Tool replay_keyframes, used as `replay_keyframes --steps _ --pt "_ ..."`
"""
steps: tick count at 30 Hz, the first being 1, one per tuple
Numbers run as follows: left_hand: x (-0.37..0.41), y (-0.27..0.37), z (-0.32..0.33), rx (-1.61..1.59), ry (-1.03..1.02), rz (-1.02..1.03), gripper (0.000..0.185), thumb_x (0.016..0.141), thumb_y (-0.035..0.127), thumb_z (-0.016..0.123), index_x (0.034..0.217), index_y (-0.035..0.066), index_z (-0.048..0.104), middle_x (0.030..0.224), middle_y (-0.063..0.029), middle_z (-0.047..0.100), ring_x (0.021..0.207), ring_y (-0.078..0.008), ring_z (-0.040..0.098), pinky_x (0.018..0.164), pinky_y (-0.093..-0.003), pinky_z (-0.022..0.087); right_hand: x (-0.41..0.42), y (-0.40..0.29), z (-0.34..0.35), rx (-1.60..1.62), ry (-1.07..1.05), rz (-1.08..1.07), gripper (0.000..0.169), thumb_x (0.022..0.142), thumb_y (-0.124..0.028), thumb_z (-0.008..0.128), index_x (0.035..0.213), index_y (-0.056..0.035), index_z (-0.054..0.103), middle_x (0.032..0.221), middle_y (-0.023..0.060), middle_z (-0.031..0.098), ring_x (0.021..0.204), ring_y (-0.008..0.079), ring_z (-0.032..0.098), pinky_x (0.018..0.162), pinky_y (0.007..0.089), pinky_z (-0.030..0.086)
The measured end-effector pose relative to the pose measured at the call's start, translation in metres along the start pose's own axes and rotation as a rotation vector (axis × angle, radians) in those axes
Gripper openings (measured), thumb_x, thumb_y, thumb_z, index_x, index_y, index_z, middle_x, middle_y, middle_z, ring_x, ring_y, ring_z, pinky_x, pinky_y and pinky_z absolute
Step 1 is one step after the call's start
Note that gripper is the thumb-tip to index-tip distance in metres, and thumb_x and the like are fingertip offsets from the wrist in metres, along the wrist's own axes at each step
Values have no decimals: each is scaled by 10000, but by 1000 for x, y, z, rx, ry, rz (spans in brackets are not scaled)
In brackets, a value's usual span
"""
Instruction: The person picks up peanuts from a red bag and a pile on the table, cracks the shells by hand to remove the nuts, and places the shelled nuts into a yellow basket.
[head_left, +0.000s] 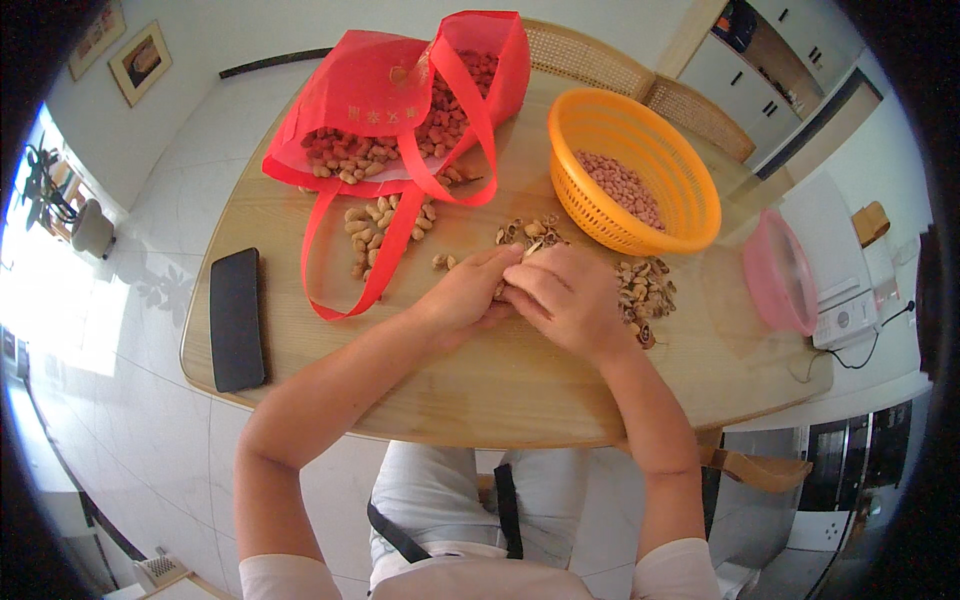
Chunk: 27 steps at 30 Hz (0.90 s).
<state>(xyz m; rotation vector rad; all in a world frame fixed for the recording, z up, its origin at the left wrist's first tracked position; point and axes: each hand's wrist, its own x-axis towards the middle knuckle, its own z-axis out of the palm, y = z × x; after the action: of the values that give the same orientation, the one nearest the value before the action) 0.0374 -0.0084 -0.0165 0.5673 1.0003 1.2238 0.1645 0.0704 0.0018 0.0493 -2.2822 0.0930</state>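
Note:
My left hand (478, 289) and my right hand (564, 294) meet over the middle of the wooden table, with a peanut pod (532, 247) partly visible between their fingertips. The fingers hide most of it. Just beyond and to the right of my hands lie empty peanut shells (646, 289). Behind my right hand stands an orange plastic basket (637, 238) with shelled peanuts (619, 187) in it. A red fabric bag (360, 82) lies on its side at the back left, full of unshelled peanuts (446, 124). Loose unshelled peanuts (367, 232) lie by its strap.
A black smartphone (238, 319) lies near the table's left edge. A pink basin (780, 271) and a white appliance (846, 319) with a cord stand at the right. Rattan-backed chairs (589, 54) are behind the table.

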Motion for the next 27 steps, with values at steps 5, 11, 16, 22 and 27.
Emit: replay_keyframes --steps 5,11,16,22,27 --pt "-3 2 7 -39 77 12 224 944 329 384 847 168 507 687 67 447 554 -36 375 434 -202 238 -4 -3 -1 -128 -84 -60 225 618 -87 708 794 -105 570 765 17 555 660 198 567 532 318 456" --pt "4 -5 -12 -114 -54 8 229 944 302 378 830 146 502 667 40 454 521 -57 382 403 -212 222 -6 -7 6 106 26 166 181 667 -2 651 802 -86 563 743 43 529 655 201 555 535 302 437" --pt "-2 5 1 -277 -64 -71 237 943 285 375 800 121 466 644 30 434 497 -63 345 394 -210 205 -11 -12 13 445 196 505 102 761 10 597 803 -67 545 693 39 484 584 141 489 515 255 382" --pt "7 -1 -11 -383 -197 -96 220 946 279 375 805 129 450 606 50 351 488 -54 285 395 -201 190 -15 -2 14 500 296 602 93 790 4 587 783 -45 509 726 5 452 587 73 407 506 220 342" --pt "1 1 -12 -236 -246 -45 182 946 262 399 843 130 472 587 63 289 495 -43 260 404 -193 187 -8 -5 16 754 349 632 109 780 33 549 803 -41 473 814 59 542 656 76 490 570 211 414"
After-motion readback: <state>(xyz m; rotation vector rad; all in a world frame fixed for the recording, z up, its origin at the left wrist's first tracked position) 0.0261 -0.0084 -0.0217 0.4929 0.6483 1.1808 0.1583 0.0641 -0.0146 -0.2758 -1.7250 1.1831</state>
